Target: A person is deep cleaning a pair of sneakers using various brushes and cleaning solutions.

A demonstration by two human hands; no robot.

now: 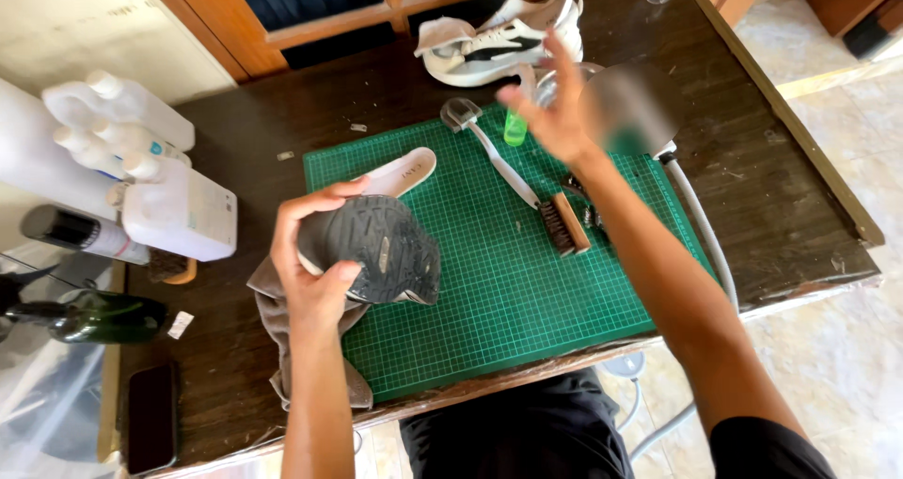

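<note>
- My left hand (315, 272) fingers (310, 202) curl around the dark shoe (381, 249), sole up, cloth (273, 314) under it.
- My right hand (555, 108) fingers are spread, holding nothing, just beside the green bottle (514, 126).
- A careless sweep could topple that bottle or the brush (564, 223) below.
- I judge the open room lies on the green mat (499, 300), short of the table (800, 197) edge.

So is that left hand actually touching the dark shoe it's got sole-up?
Touching. The head view shows the left hand wrapped around the dark shoe, fingers curled over its upper edge and thumb pressed on the sole.
</note>
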